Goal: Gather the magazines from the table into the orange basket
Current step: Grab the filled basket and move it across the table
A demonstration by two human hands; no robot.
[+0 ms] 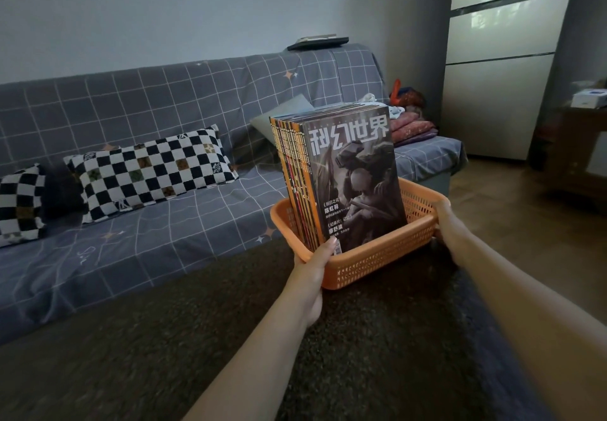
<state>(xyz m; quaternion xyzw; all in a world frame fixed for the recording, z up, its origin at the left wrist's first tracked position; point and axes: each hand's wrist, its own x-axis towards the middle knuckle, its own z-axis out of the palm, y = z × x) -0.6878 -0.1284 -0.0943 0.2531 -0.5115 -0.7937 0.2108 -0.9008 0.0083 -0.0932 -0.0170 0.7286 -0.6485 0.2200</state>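
Orange basket is gripped at both ends. Mags stand upright inside it, packed in a row w/ spines leaning left; front cover is dark grey w/ big white title. Left hand holds the near-left corner, thumb curled over the rim and touching the front mag's lower corner, other fingers hidden under the basket. Right hand clamps the right-end rim, fingers wrapped over the edge, tips hidden. Dark rug lies below; can't tell if the basket rests on it. Sofa w/ grid cover sits behind, w/ two checker pillows on it.
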